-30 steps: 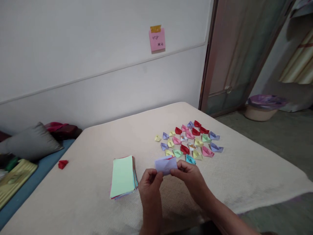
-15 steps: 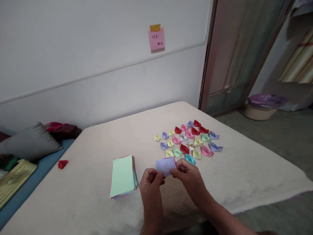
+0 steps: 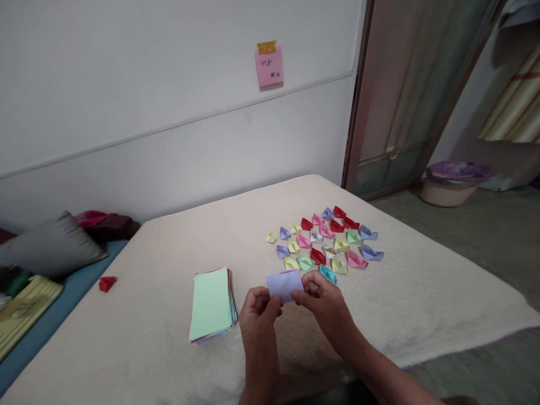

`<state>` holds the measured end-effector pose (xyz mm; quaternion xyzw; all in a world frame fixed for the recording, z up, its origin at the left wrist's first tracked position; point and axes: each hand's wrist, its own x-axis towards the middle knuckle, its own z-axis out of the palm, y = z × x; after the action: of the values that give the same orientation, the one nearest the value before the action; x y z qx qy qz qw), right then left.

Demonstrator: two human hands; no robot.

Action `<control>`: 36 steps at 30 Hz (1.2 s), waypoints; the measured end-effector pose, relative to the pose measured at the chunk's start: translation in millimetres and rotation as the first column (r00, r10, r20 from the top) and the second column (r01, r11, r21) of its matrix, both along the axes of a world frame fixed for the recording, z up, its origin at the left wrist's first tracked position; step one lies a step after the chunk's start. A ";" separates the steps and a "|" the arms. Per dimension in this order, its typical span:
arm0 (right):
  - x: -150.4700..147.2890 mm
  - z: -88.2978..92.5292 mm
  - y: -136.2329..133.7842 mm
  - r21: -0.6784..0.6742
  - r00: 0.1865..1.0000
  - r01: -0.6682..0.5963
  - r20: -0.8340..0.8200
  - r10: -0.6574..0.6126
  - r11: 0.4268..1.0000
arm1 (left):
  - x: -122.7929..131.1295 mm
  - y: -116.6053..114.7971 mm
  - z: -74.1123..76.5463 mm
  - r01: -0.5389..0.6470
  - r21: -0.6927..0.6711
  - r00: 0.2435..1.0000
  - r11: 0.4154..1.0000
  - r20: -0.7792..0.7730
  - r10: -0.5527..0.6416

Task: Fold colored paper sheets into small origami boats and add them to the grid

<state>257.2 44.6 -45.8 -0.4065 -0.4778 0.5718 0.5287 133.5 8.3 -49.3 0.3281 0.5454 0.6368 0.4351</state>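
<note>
Between my two hands is a small folded sheet of purple paper (image 3: pixel 284 284), with a thin red-pink edge showing behind it at the top and right. My left hand (image 3: pixel 259 315) pinches its lower left corner between thumb and fingers. At the right end, my right hand (image 3: pixel 323 298) grips it with the thumb in front and the fingers behind. Just beyond lie several small folded paper boats (image 3: pixel 318 256) in red, pink, yellow, green, purple and blue. A stack of coloured paper (image 3: pixel 211 304), pale green on top, lies left of my left hand.
A crumpled-looking red paper piece (image 3: pixel 107 283) lies at the left of the cloth-covered bed (image 3: pixel 147 337). Beyond that edge are a grey pillow (image 3: pixel 59 247) and a yellow item (image 3: pixel 31 304). A pink note (image 3: pixel 269 67) is taped to the wall. A lined bin (image 3: pixel 449 188) stands on the floor at right.
Both hands hold the purple paper much as before, with only a very slight shift left. The view has moved a little; the boats and the stack look unchanged.
</note>
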 end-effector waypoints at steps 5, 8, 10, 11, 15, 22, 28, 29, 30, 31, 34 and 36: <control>0.8 -0.5 1.1 0.000 1.000 0.003 0.008 -0.003 1.000 | -0.6 -0.8 4.1 0.077 -0.015 0.996 0.997 -0.045 -0.078; 1.2 -0.4 0.8 -0.004 1.000 -0.007 -0.016 0.007 1.000 | -1.1 -0.5 1.1 0.085 -0.010 0.996 0.996 -0.014 -0.085; 1.6 1.2 0.0 -0.006 1.000 -0.011 -0.027 0.011 1.000 | -1.6 0.0 -1.4 0.087 0.003 0.996 0.996 0.010 -0.087; 1.9 2.3 -0.4 -0.008 0.999 -0.016 -0.030 0.016 1.000 | -1.9 0.1 -2.2 0.088 0.008 0.996 0.996 0.014 -0.088; 3.6 4.7 0.1 -0.006 0.997 -0.065 -0.049 0.065 0.998 | -4.0 -0.5 -0.2 0.091 0.008 0.994 0.996 -0.060 -0.090; 5.6 1.5 0.7 0.042 0.999 0.011 0.039 -0.012 0.999 | -13.9 -3.3 10.8 0.054 0.146 0.929 0.988 -0.371 0.004; 6.3 4.9 -7.7 0.119 0.991 -0.123 -0.033 0.128 0.985 | -18.5 -3.6 11.7 0.066 0.212 0.904 0.975 -0.426 0.031; 6.8 4.8 -8.3 0.128 0.989 -0.140 -0.027 0.145 0.982 | -18.7 -3.9 11.7 0.069 0.212 0.907 0.975 -0.421 0.027; 7.4 4.5 -8.6 0.140 0.987 -0.158 -0.017 0.162 0.977 | -18.8 -4.2 11.8 0.073 0.212 0.909 0.975 -0.415 0.022; 7.9 4.1 -8.5 0.155 0.984 -0.177 -0.003 0.180 0.972 | -19.0 -4.6 11.8 0.078 0.212 0.912 0.974 -0.410 0.016; 8.7 3.4 -7.2 0.193 0.981 -0.191 0.071 0.180 0.962 | -19.8 -5.6 10.7 0.095 0.209 0.921 0.973 -0.389 -0.006; 8.0 4.4 -6.4 0.193 0.987 -0.141 0.100 0.124 0.971 | -19.8 -6.2 8.4 0.099 0.199 0.937 0.975 -0.347 -0.024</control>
<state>265.2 38.3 -41.4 -0.3432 -0.5812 0.5370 0.5060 113.7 2.1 -40.9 0.4956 0.5308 0.6107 0.3157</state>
